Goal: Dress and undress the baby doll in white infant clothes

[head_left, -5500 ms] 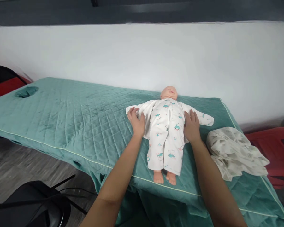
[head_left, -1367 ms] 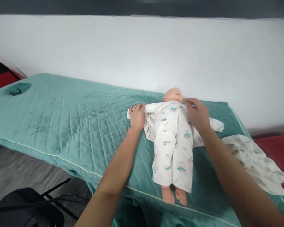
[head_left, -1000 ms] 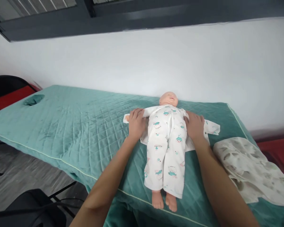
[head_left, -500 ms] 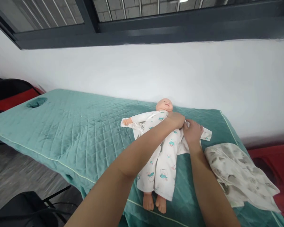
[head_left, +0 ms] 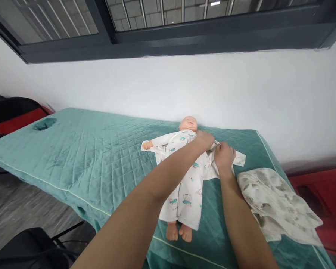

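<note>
A baby doll [head_left: 188,123] lies on its back on the teal quilted cover, head toward the wall and bare feet toward me. It wears white baby clothes [head_left: 192,194] printed with small teal figures. My left hand [head_left: 205,141] is closed on the fabric beside the doll's chest and shoulder. Close by, my right hand [head_left: 224,154] is closed on the clothes at the same side, and a strip of white cloth shows between the two. Beyond my right hand, a sleeve end [head_left: 240,158] sticks out. My left forearm hides part of the doll's middle.
A crumpled white cloth with a grey-green print [head_left: 277,203] lies right of my right forearm. The teal-covered bed [head_left: 100,157] has a hole [head_left: 45,124] at its far left. A white wall and a dark window frame [head_left: 168,43] stand behind; red chairs [head_left: 322,201] flank the bed.
The view has shifted slightly, so the doll sits a little further left. My hands stay on the clothes at the doll's side, and more cloth shows between them.
</note>
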